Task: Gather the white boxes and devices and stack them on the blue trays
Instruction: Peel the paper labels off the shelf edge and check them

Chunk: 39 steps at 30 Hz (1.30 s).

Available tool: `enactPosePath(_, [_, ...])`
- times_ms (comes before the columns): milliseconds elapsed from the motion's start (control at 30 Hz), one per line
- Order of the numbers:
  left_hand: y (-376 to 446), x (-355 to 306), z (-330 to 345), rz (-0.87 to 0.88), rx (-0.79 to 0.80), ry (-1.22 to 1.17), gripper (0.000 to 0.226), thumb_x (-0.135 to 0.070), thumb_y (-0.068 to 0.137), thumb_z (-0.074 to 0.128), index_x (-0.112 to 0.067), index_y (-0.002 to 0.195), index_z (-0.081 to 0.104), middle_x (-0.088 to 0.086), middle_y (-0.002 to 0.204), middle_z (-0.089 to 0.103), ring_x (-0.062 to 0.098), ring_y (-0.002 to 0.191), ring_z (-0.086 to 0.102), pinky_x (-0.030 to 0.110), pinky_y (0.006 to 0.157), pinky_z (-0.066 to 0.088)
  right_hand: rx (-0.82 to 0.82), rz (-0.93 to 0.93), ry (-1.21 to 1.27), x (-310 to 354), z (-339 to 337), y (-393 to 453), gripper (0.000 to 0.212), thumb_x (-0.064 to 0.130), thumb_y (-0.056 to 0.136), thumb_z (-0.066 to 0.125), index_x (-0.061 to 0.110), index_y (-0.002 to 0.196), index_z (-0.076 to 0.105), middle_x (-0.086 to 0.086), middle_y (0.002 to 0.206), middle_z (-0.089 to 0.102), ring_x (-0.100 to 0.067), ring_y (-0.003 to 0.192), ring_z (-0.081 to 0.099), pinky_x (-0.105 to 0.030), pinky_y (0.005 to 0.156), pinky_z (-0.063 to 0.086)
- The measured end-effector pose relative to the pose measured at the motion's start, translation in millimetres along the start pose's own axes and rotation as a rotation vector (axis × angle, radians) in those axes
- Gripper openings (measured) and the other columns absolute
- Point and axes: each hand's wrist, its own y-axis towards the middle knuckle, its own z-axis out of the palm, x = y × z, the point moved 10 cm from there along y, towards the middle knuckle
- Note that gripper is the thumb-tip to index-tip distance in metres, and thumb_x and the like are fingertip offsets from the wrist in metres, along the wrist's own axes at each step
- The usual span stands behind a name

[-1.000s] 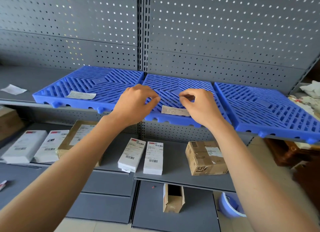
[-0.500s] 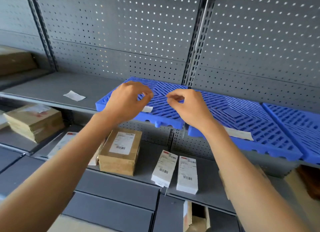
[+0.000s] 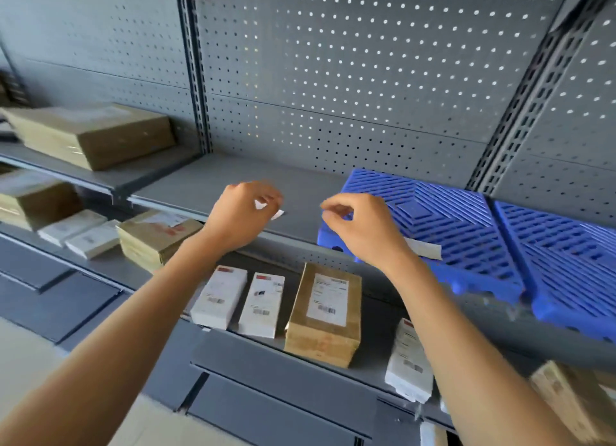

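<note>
Two blue slatted trays (image 3: pixel 443 232) (image 3: pixel 566 245) lie side by side on the upper grey shelf (image 3: pixel 213 182) at right. White labelled boxes (image 3: pixel 218 295) (image 3: pixel 261 304) (image 3: pixel 410 359) lie on the lower shelf, with more white boxes (image 3: pixel 83 232) further left. My left hand (image 3: pixel 243 212) hovers at the shelf's front edge, fingers curled over a small white paper slip (image 3: pixel 277 214); whether it pinches the slip is unclear. My right hand (image 3: pixel 360 229) is raised before the left tray's near corner, fingers curled, thumb near the index finger, holding nothing visible.
A brown labelled carton (image 3: pixel 323 312) stands between the white boxes. Other brown cartons sit at left (image 3: pixel 156 239) (image 3: pixel 93 132) (image 3: pixel 33 202) and bottom right (image 3: pixel 573 402). A paper label (image 3: pixel 425 248) lies on the left tray. Perforated grey panels back the shelves.
The view has swung left, so the trays slid right and only two show. Both hands moved left with it; my left hand now covers the paper slip on the bare shelf.
</note>
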Motion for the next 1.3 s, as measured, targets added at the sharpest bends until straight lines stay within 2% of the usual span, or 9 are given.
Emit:
enactPosePath(133, [3.1, 47.6, -5.3, -0.083, 0.045, 0.042, 0.020, -0.027, 0.097, 0.064, -0.023, 0.113, 0.075, -0.008, 0.111, 0.073, 0.012, 0.101, 0.065, 0.025, 0.087, 0.047, 0.047, -0.004, -0.079, 17.7, 38.7, 18.2, 0.019, 0.031, 0.094, 0.064, 0.027, 0.110, 0.075, 0.016, 0.102, 0.075, -0.006, 0.101, 0.066, -0.042, 0.098, 0.050])
enactPosePath(267, [7.6, 83.6, -1.1, -0.160, 0.104, 0.063, 0.030, -0.035, 0.098, 0.061, -0.026, 0.126, 0.069, -0.005, 0.129, 0.068, 0.020, 0.115, 0.062, 0.037, 0.101, 0.050, 0.129, 0.007, -0.217, 27.9, 67.9, 35.3, 0.024, 0.036, 0.095, 0.062, 0.028, 0.116, 0.073, 0.010, 0.113, 0.074, -0.018, 0.113, 0.063, -0.050, 0.100, 0.046])
enactPosePath(400, [17.0, 99.5, 6.0, -0.187, 0.142, 0.057, 0.036, -0.039, 0.098, 0.061, -0.029, 0.133, 0.064, -0.005, 0.134, 0.065, 0.022, 0.123, 0.059, 0.050, 0.108, 0.046, 0.149, -0.014, -0.395, 30.8, 92.1, 54.0, 0.022, 0.038, 0.096, 0.058, 0.030, 0.110, 0.073, 0.005, 0.107, 0.073, -0.023, 0.103, 0.063, -0.046, 0.088, 0.050])
enactPosePath(533, [33.8, 99.9, 17.6, -0.186, 0.178, 0.055, 0.038, -0.040, 0.097, 0.060, -0.034, 0.135, 0.061, -0.007, 0.138, 0.063, 0.024, 0.129, 0.055, 0.053, 0.110, 0.042, 0.136, 0.023, -0.482, 23.7, 105.9, 69.6, 0.024, 0.038, 0.098, 0.056, 0.026, 0.112, 0.070, 0.001, 0.110, 0.071, -0.026, 0.111, 0.058, -0.042, 0.088, 0.040])
enactPosePath(667, [46.1, 98.2, 31.9, -0.150, 0.239, 0.232, 0.043, -0.042, 0.099, 0.056, -0.035, 0.141, 0.055, -0.007, 0.149, 0.052, 0.027, 0.140, 0.042, 0.052, 0.112, 0.030, 0.135, 0.068, -0.561, 13.7, 111.3, 73.2, 0.034, 0.043, 0.098, 0.055, 0.018, 0.117, 0.067, -0.003, 0.111, 0.068, -0.029, 0.115, 0.054, -0.047, 0.091, 0.038])
enactPosePath(833, [47.1, 95.3, 36.5, -0.072, 0.204, 0.280, 0.038, -0.038, 0.100, 0.056, -0.030, 0.137, 0.059, -0.004, 0.141, 0.060, 0.027, 0.132, 0.048, 0.050, 0.106, 0.033, 0.156, 0.098, -0.579, 1.7, 116.1, 73.2, 0.033, 0.049, 0.097, 0.054, 0.019, 0.097, 0.067, 0.002, 0.087, 0.055, -0.028, 0.106, 0.053, -0.050, 0.092, 0.041])
enactPosePath(1067, [45.2, 96.6, 27.3, -0.023, 0.144, 0.194, 0.029, -0.035, 0.095, 0.066, -0.033, 0.124, 0.068, -0.007, 0.126, 0.068, 0.017, 0.112, 0.061, 0.048, 0.101, 0.046, 0.157, 0.047, -0.496, 3.9, 119.9, 77.3, 0.029, 0.047, 0.095, 0.059, 0.022, 0.090, 0.074, 0.004, 0.075, 0.063, -0.025, 0.088, 0.059, -0.043, 0.079, 0.050])
enactPosePath(1167, [43.7, 98.4, 22.0, -0.019, 0.095, 0.150, 0.032, -0.033, 0.091, 0.072, -0.031, 0.123, 0.069, -0.006, 0.121, 0.068, 0.016, 0.104, 0.061, 0.048, 0.096, 0.051, 0.151, 0.046, -0.470, 5.9, 118.9, 78.6, 0.027, 0.044, 0.095, 0.062, 0.022, 0.089, 0.076, 0.005, 0.072, 0.065, -0.022, 0.081, 0.060, -0.043, 0.078, 0.052])
enactPosePath(1300, [42.0, 98.3, 16.8, -0.015, 0.041, 0.091, 0.039, -0.029, 0.088, 0.076, -0.027, 0.126, 0.067, -0.006, 0.109, 0.066, 0.015, 0.096, 0.061, 0.044, 0.091, 0.055, 0.146, 0.064, -0.420, 8.7, 118.3, 80.0, 0.035, 0.046, 0.096, 0.059, 0.016, 0.088, 0.076, 0.001, 0.069, 0.067, -0.020, 0.069, 0.061, -0.040, 0.072, 0.052])
